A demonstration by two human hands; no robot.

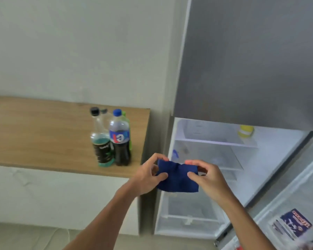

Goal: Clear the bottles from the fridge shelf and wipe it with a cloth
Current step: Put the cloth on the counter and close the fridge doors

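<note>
A dark blue cloth hangs folded between my two hands in front of the open fridge. My left hand pinches its left edge and my right hand pinches its right edge. Several bottles stand together on the wooden counter to the left: a cola bottle with a blue cap, a clear bottle with a black cap and blue-green liquid, and a green one mostly hidden behind them. The glass fridge shelves behind the cloth hold no bottles.
A yellow container sits at the back of the upper fridge shelf. The open fridge door stands at the right with packets in its rack. A clear drawer lies at the fridge bottom. The grey freezer door is above.
</note>
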